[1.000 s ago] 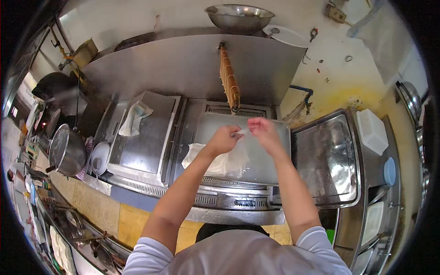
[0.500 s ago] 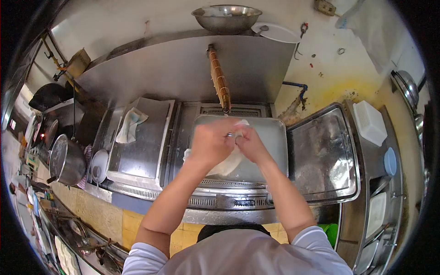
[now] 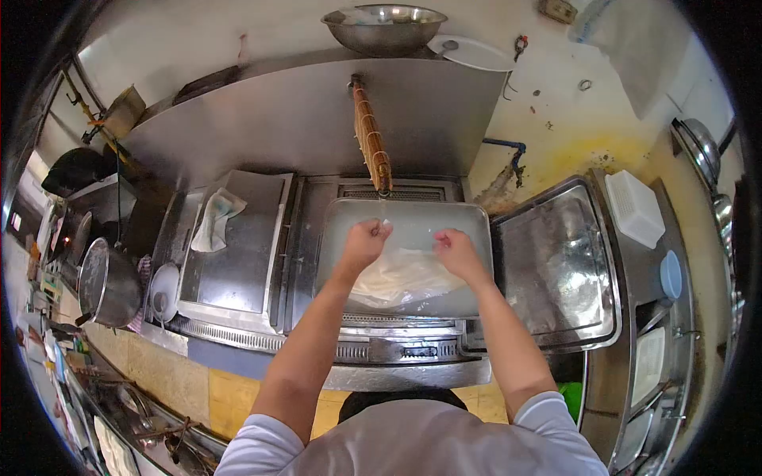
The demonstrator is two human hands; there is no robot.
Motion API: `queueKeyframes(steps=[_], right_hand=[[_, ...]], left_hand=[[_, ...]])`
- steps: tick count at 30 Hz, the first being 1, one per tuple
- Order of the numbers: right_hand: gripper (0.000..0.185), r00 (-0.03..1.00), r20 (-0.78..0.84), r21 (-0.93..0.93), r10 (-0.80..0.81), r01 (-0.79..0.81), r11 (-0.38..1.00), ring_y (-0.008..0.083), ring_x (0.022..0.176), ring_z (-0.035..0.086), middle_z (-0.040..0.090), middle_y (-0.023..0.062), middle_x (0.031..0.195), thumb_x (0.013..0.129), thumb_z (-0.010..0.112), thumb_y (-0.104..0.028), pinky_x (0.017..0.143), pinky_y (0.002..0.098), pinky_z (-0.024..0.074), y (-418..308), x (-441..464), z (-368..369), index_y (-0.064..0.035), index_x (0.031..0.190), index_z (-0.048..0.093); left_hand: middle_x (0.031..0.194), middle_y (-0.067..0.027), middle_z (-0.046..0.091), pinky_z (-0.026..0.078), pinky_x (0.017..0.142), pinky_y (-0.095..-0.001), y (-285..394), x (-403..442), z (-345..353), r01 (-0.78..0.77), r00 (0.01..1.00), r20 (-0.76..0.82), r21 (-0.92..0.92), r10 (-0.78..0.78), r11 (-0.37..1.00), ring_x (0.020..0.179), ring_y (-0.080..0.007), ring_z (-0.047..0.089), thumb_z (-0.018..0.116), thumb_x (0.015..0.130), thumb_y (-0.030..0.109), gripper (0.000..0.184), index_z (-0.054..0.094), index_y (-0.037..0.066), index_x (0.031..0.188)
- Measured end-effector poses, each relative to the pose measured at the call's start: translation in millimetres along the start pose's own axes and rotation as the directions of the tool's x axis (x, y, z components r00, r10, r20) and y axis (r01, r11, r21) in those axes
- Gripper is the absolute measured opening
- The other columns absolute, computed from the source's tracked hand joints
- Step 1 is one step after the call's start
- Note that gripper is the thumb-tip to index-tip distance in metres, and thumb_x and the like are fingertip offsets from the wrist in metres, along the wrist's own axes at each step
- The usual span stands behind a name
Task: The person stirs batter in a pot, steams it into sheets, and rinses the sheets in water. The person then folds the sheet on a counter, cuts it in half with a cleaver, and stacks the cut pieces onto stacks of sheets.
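Observation:
In the head view a shallow metal tray [image 3: 486,230] holds cloudy liquid and a limp, folded cream-white sheet [image 3: 409,278], either wet cloth or thin dough. My left hand [image 3: 363,246] is over the tray's left half, fingers closed in a pinch, with a bit of white at the fingertips. My right hand [image 3: 460,255] hovers over the right half, fingers curled together close to the sheet's far right edge. What lies inside either pinch is too small to make out. A gap separates the two hands.
A rolled bamboo mat [image 3: 369,135] hangs beyond the tray. A flat steel cover [image 3: 234,262] bearing a white cloth [image 3: 217,220] is at left, and a dark metal tray [image 3: 556,270] at right. A steel bowl [image 3: 383,30] stands on the back ledge.
My hands were together over the middle of the tray; now they are apart, left hand and right hand drawn to their own sides. More of the cream-white sheet shows between them.

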State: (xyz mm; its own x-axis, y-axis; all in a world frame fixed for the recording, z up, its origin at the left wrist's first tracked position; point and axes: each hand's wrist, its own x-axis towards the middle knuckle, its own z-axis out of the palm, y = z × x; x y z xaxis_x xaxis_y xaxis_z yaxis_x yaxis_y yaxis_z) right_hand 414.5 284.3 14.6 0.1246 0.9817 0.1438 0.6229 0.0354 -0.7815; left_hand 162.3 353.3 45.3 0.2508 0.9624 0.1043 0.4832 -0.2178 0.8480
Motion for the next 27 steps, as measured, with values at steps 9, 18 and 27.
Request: queueKeyframes(steps=[9, 18, 27], right_hand=[[0.015, 0.955, 0.274, 0.402, 0.111, -0.218, 0.889, 0.0195, 0.077, 0.066, 0.072, 0.0152, 0.083, 0.087, 0.061, -0.005, 0.072, 0.0366, 0.0520, -77, 42, 50, 0.0027, 0.095, 0.072], [0.024, 0.950, 0.285, -0.503, 0.132, 0.031, 0.864, 0.0405, 0.103, 0.068, 0.071, 0.0236, 0.109, 0.086, 0.058, -0.010, 0.093, 0.0471, 0.0528, 69, 7, 10, -0.0022, 0.104, 0.073], [0.028, 0.958, 0.286, 0.241, -0.027, -0.044, 0.970, 0.0295, 0.099, 0.071, 0.075, 0.0198, 0.100, 0.082, 0.058, -0.003, 0.088, 0.0402, 0.0549, -135, 8, 38, 0.0022, 0.105, 0.072]], left_hand=[[0.098, -0.0210, 0.074, 0.057, 0.075, -0.0398, 37, -9, -1, -0.367, 0.925, -0.126, -0.064, 0.358, 0.928, 0.089, -0.0351, 0.073, 0.070, 0.085, 0.003, 0.017, 0.075, 0.003, 0.102], [0.099, -0.0159, 0.077, 0.058, 0.079, -0.0308, -3, -46, -108, -0.148, 0.910, -0.409, -0.151, 0.074, 0.977, 0.088, -0.0217, 0.075, 0.061, 0.076, -0.015, 0.034, 0.075, -0.001, 0.104], [0.104, -0.0154, 0.077, 0.059, 0.088, -0.0373, 52, -38, -66, -0.441, 0.867, -0.168, 0.175, 0.468, 0.880, 0.097, -0.0300, 0.075, 0.057, 0.072, -0.016, 0.038, 0.076, 0.002, 0.101]])
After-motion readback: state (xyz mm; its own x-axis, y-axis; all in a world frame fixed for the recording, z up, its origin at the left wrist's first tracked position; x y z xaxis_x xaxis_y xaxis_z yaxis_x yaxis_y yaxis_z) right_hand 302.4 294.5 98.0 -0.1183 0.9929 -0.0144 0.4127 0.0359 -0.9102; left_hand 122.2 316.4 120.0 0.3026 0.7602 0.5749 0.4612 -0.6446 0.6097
